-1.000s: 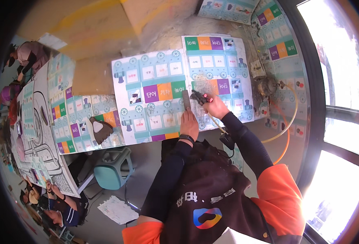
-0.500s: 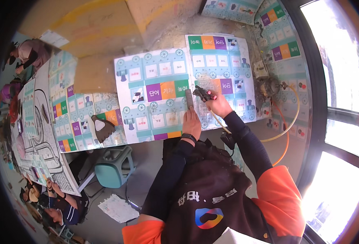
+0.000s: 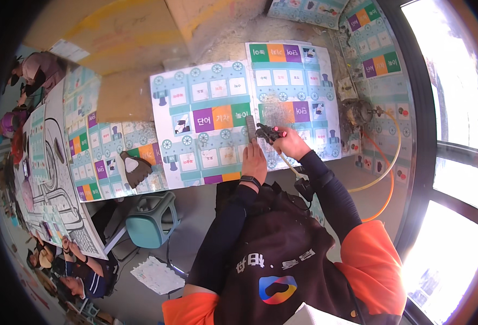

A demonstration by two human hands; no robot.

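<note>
A large printed sheet (image 3: 198, 86) with pale-blue train drawings and coloured blocks lies on the table, beside a second similar sheet (image 3: 325, 57) on the right. My left hand (image 3: 254, 161) rests on the meeting edges, its fingers on a narrow grey strip (image 3: 251, 127) that sticks out past the fingertips. Just to the right, my right hand (image 3: 292, 144) is closed around a black spray gun (image 3: 269, 132) with pinkish-red ends and a pale hose below. The gun's front end is close to the strip; whether it touches cannot be made out.
A brown glove-like piece (image 3: 136, 170) lies on more sheets to the left. Large cardboard pieces (image 3: 131, 43) cover the back. A metal pot (image 3: 357, 112) with yellow and orange hoses stands at right. Below are a teal stool (image 3: 151, 222) and a crumpled paper (image 3: 155, 277). Other people sit far left.
The spray gun has come down a little, closer to my left fingertips. My left hand and the grey strip have shifted slightly away from me.
</note>
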